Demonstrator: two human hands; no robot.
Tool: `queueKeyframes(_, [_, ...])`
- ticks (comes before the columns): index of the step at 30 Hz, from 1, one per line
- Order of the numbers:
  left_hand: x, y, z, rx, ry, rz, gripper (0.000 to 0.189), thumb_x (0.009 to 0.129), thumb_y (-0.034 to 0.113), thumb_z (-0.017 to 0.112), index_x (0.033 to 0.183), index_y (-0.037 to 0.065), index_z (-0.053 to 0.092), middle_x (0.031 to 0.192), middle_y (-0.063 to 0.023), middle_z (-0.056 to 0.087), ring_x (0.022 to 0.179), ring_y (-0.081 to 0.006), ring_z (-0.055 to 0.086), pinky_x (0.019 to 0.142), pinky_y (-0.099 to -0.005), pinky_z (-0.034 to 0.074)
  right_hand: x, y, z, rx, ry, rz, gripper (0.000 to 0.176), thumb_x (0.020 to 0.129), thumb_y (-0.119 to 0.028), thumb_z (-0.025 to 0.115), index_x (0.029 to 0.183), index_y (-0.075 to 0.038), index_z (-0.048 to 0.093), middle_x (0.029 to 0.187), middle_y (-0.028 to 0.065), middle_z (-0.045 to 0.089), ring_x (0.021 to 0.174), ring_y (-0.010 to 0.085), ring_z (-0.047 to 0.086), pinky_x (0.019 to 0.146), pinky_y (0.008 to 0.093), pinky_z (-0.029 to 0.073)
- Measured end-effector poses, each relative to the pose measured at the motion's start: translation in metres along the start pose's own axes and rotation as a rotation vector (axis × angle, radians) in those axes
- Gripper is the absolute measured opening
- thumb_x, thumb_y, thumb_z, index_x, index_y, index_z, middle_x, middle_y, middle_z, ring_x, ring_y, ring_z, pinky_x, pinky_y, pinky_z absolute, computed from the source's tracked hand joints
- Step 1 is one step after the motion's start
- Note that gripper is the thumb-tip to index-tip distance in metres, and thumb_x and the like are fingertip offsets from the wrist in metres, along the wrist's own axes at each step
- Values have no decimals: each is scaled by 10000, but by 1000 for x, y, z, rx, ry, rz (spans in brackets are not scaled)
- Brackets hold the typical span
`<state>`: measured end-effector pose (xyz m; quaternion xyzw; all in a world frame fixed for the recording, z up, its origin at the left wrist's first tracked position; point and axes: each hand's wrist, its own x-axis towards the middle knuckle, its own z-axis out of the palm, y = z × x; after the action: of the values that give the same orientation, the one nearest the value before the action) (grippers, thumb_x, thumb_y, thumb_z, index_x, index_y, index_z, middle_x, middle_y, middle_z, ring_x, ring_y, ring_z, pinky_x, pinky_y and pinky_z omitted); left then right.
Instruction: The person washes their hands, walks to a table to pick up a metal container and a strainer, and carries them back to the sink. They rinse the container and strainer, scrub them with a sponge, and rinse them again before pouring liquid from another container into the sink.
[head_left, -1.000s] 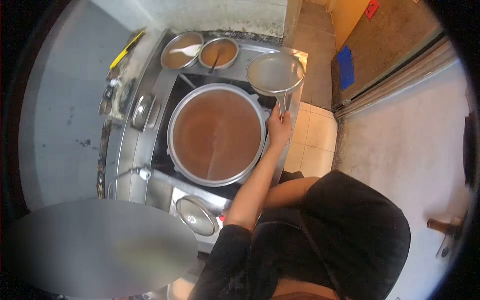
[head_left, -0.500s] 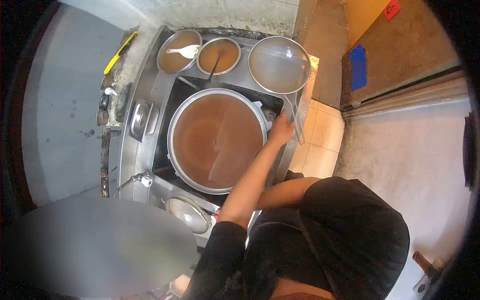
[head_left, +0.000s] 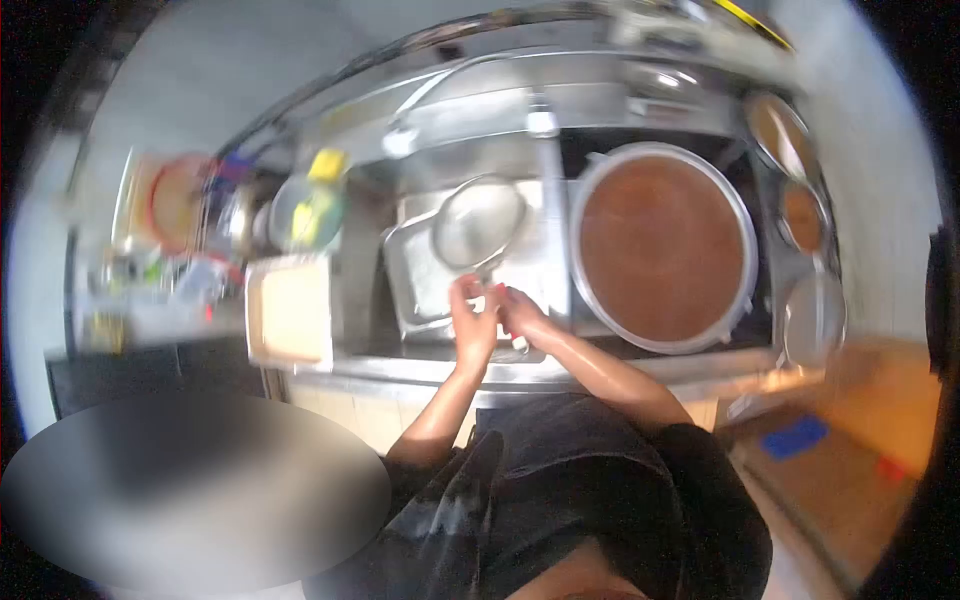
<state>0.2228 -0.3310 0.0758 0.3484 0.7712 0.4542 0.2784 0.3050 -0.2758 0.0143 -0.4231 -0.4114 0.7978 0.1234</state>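
A round strainer (head_left: 480, 222) with a red handle ending in white is held over the sink (head_left: 372, 290), above a metal tray (head_left: 405, 285). My right hand (head_left: 530, 322) is closed around the red handle. Beside it, my left hand (head_left: 473, 325) has its fingers curled at the handle's neck, just below the strainer's rim. Motion blur softens the fingers, and part of the handle is hidden by them. To the right of both hands stands a wide pot (head_left: 668, 345) filled with brown liquid.
Bowls of brownish liquid (head_left: 802, 217) and a larger sieve (head_left: 815, 320) line the far right. A pale rectangular container (head_left: 290, 312) stands left of the sink, near a greenish bowl (head_left: 305, 215). A white-ended tap (head_left: 402, 140) hangs over the sink's back edge.
The view has swung left from the pot to the sink. My left hand has left the larger sieve's handle and come to the strainer, which has moved out over the tray.
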Motion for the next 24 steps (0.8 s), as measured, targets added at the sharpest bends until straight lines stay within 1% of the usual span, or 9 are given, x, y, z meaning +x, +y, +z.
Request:
queueKeyframes(3, [33,-37,-32,-303,-276,-506,464,936,371,531,1211,1,482,1035,-107,578,945,-181,532,820,-311,445,28,22,61,-94,183,-328,360,997,-329,357,1042,-10,519,811,86,558,701,166,560,611,315,465])
queueKeyframes(5, [70,-56,-54,-519,-328,-663,532,936,423,504,1245,-9,467,1098,-132,578,983,-197,540,836,-317,447,55,20,92,-293,359,-361,374,1012,-331,314,1073,-14,502,892,113,555,824,196,548,733,325,457])
queueKeyframes(6, [78,-62,-70,-422,-351,-593,514,934,407,515,1229,-13,483,1124,-141,575,982,-213,555,834,-327,461,56,18,106,-148,335,-352,371,1017,-313,299,1105,-6,487,922,143,561,869,237,545,795,348,441])
queueKeyframes(9, [106,-121,-82,-717,-429,-652,385,927,301,545,1141,-18,546,1027,-141,619,915,-199,601,798,-321,499,88,28,124,-367,352,-467,388,1006,-330,314,1183,-15,456,926,184,604,866,298,590,794,389,463])
queueKeyframes(12, [132,-138,-102,-919,-611,-574,196,914,180,549,1037,33,591,904,-76,642,791,-173,630,701,-308,527,85,-36,118,-1185,181,-185,398,957,-339,397,1174,-36,536,869,247,636,823,407,616,745,462,488])
queueKeyframes(14, [139,-144,-93,-979,-591,-760,163,910,158,526,999,25,557,793,-68,588,702,-183,600,637,-319,531,83,-98,151,-1425,122,-105,393,936,-339,429,1157,-47,571,861,270,634,813,432,612,729,482,490])
queueKeyframes(16, [139,-160,-89,-1039,-594,-831,150,917,163,520,1009,46,544,763,-57,565,670,-180,584,607,-315,532,91,-151,200,-1668,282,-347,305,901,-293,521,1095,-88,636,757,208,640,830,375,623,715,455,484])
queueKeyframes(20, [132,-178,-114,-1099,-582,-951,111,942,198,526,1021,124,500,741,-9,530,599,-113,527,506,-279,467,197,-204,289,-1171,-40,-973,280,802,-136,633,1069,-50,637,888,192,628,775,350,614,688,439,473])
queueKeyframes(24, [126,-207,-109,-1063,-579,-957,120,936,227,513,982,122,481,703,0,488,531,-102,472,446,-260,406,343,-195,351,-1518,-367,-1074,545,723,-146,705,1251,-173,572,1244,151,535,1110,322,536,922,382,443])
